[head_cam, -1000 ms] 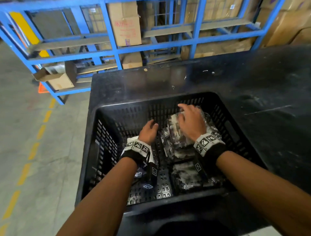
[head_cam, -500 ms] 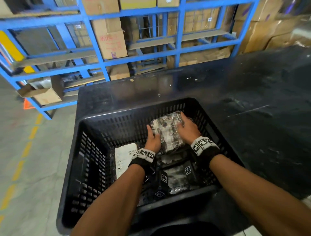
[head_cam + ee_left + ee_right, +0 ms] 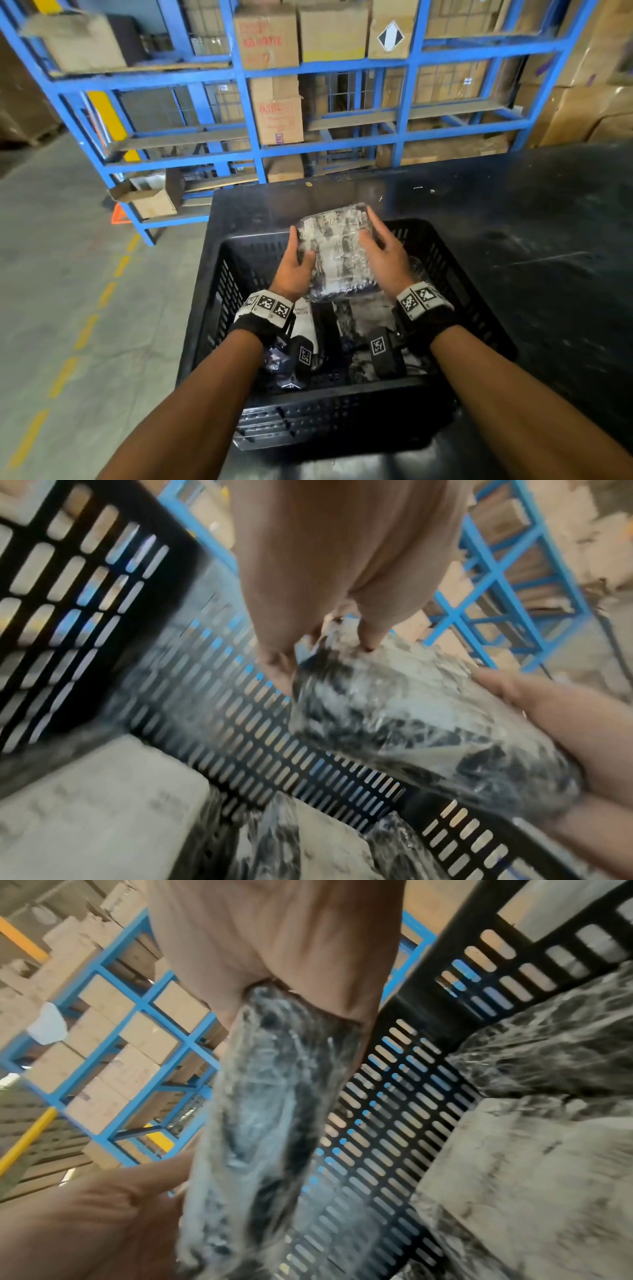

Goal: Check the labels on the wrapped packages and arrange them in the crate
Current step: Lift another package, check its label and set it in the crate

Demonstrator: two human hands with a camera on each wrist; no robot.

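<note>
Warehouse racking behind; left hand (image 3: 291, 274) and right hand (image 3: 385, 255) gripping film-wrapped package (image 3: 337, 253) by opposite edges above crate (image 3: 479, 308), wrap looking slippery, contents firm.

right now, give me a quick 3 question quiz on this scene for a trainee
1. True or false: the package is held by both the left hand and the right hand.
2. Multiple choice: where is the held package? A) flat on the crate floor B) raised above the crate C) on the blue rack
3. Fill in: the crate stands on a ____ table.

Key:
1. True; one hand grips each side.
2. B; it is lifted over the far part of the crate, with other packages lying below.
3. Black.
</note>
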